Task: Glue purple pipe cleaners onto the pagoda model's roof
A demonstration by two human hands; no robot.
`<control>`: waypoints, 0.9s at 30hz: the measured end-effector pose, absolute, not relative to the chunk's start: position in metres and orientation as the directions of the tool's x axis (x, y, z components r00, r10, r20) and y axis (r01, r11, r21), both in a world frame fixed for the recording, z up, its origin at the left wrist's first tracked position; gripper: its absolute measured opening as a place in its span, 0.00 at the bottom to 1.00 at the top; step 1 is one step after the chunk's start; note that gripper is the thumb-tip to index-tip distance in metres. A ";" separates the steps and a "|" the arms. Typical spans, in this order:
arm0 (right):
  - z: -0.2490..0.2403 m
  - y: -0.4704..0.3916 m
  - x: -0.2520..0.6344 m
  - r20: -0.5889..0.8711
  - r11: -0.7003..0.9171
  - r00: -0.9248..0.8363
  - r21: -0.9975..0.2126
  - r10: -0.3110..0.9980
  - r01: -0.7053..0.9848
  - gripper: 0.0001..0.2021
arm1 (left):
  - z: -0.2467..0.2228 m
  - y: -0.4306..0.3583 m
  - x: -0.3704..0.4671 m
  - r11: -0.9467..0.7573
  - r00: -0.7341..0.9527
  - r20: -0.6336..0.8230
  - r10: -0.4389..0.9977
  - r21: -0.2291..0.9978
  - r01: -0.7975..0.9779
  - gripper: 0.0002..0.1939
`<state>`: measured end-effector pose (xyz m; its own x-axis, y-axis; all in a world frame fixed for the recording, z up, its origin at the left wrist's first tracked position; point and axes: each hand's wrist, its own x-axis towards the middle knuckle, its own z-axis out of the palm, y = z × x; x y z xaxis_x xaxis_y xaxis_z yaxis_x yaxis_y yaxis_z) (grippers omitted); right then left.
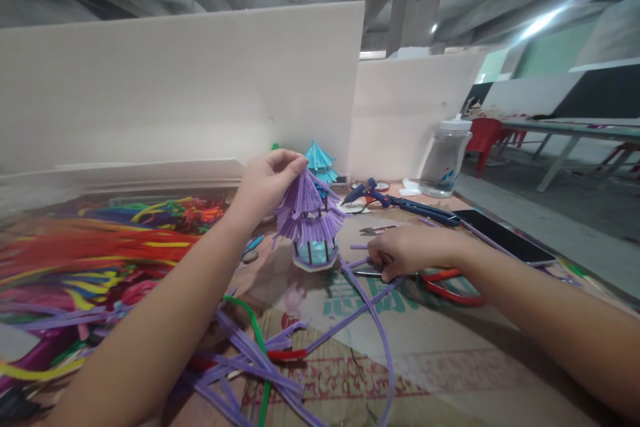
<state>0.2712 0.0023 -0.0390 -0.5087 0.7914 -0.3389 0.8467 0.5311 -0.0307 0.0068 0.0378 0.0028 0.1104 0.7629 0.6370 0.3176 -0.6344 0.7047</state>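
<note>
In the head view my left hand (280, 177) pinches the peak of a small pagoda model, its two tiers of purple pipe-cleaner roof (313, 220) flaring above a pale blue body (316, 252) with dark posts. The model stands upright on the table. My right hand (400, 252) is low over the tabletop with curled fingers. Purple pipe-cleaner strips (373, 303) reach toward it, and red-handled scissors (455, 287) lie under and beside it. What its fingertips hold, if anything, is hidden. Just behind the purple model rises a turquoise roof (320, 157).
A blue glue gun (367, 192), small snips (377, 231), a phone (503, 237) and a clear bottle (445, 157) lie or stand at the right. Many coloured pipe cleaners (115, 247) cover the left. Loose purple strips (250, 360) and a green one (257, 327) lie in front. White boards (200, 87) stand behind.
</note>
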 end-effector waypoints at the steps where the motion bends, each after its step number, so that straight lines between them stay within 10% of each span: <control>1: -0.039 0.005 0.272 -0.351 0.529 -0.513 -0.057 0.783 0.847 0.13 | 0.003 0.038 0.007 -0.633 0.112 0.635 0.764 0.704 0.323 0.15; 27: -0.049 0.019 0.282 -0.367 0.515 -0.540 -0.172 0.757 0.840 0.17 | 0.006 0.038 0.001 -0.632 0.168 0.617 0.769 0.694 0.346 0.16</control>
